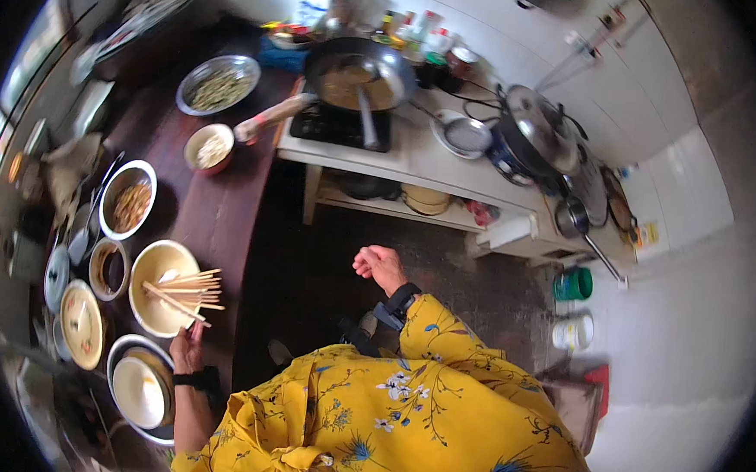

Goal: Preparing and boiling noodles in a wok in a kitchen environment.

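My left hand [188, 351] is at the near rim of a cream enamel bowl [148, 274] on the dark wooden table, its fingers on the rim. Several wooden chopsticks [193, 284] lie in that bowl and stick out over its right side. My right hand [381, 270] hangs over the dark floor between table and counter, loosely curled and holding nothing. Beside my left hand is a wide basin [123, 345] with smaller bowls [139, 391] nested inside.
A wok [401, 75] with brownish liquid and a ladle [366, 120] stands on an induction cooker [307, 124]. Bowls of sliced food [132, 207], white pieces [213, 152] and greens [219, 90] line the table. A skimmer [468, 136] and lidded pot [540, 126] occupy the counter.
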Demonstrator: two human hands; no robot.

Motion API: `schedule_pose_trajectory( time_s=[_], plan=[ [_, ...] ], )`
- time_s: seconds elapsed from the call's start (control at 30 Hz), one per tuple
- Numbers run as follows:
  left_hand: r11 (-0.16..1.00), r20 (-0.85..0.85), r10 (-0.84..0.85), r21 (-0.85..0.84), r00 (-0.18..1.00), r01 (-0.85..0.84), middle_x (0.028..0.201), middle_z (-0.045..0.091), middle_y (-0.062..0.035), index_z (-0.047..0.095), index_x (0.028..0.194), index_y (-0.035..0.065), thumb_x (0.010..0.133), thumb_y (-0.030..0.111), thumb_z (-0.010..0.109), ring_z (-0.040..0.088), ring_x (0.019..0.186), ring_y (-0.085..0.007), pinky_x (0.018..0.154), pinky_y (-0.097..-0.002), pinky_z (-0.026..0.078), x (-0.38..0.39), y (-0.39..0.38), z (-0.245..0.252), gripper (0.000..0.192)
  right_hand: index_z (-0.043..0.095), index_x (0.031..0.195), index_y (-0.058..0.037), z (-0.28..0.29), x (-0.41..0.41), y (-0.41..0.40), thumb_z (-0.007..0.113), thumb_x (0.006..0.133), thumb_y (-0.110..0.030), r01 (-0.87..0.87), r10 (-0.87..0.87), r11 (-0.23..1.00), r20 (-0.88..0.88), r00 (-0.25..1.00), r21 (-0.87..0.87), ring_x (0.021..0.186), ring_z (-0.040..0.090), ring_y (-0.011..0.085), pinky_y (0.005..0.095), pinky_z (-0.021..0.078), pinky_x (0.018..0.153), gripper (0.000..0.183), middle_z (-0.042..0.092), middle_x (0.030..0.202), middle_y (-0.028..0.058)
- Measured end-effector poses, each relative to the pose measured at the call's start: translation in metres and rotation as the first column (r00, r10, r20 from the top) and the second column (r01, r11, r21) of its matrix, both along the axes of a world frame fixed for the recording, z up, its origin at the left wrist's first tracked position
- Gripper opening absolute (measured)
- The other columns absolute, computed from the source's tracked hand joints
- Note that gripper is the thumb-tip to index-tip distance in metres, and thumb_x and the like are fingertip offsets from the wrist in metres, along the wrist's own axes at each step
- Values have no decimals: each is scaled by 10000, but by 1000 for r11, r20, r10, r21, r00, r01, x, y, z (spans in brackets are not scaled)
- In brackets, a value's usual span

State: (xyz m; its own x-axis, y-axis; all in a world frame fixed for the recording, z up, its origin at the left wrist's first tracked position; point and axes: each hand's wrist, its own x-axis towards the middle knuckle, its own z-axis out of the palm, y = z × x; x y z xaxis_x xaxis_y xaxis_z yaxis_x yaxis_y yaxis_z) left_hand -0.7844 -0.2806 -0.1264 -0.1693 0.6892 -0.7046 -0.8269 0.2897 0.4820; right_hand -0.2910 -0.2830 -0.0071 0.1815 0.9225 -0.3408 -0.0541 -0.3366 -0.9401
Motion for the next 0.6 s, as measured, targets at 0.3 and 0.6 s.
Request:
schedule_pose_trajectory(
  time_s=[0.3, 0.6],
  plan=[
    [962, -199, 5, -266, 980, -59, 893, 511, -110, 454, 954, 16, 856, 261, 469, 518, 851, -293, 721, -457, 467, 62, 16, 19, 264, 534, 650, -34, -34, 214, -121, 439, 891, -312, 650, -650, 760, 8, 760, 15, 445, 490, 94, 209, 397, 417, 380, 574, 581, 63],
    [911, -654, -206, 143, 728, 386, 728, 498, -1, 502, 894, 87, 844, 238, 521, 443, 589, -84, 474, -183, 335, 325, 24, 146, 161, 537, 667, -33, -18, 449, -185, 503, 824, -127, 855, -870, 493, 61, 490, 159, 442, 458, 92, 227, 365, 400, 186, 540, 575, 35]
  ],
)
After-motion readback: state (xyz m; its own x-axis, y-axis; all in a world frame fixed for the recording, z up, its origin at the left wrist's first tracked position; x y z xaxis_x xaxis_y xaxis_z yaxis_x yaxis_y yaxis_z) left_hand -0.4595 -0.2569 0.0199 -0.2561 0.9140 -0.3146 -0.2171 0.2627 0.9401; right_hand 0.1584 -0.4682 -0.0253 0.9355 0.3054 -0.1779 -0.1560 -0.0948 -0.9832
